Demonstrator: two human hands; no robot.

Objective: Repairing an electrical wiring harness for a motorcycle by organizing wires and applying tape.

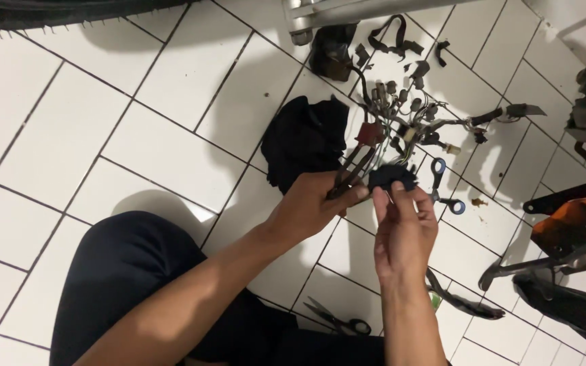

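Observation:
My left hand [310, 203] grips a bundle of wires [350, 173] from a wiring harness [401, 115] that spreads over the white tiled floor [157, 135] with several plugs and connectors. My right hand [405, 230] pinches a strip of black tape [391, 177] at the point where the wires meet, close against my left fingers. A red connector [369, 133] sits on the bundle just above both hands.
A black cloth [303, 139] lies left of the harness. Blue-handled scissors [445, 186] rest right of my hands, black scissors [337, 318] near my knee. A tyre edge [69, 13] runs along the top left. Orange and black vehicle parts [574, 230] crowd the right side.

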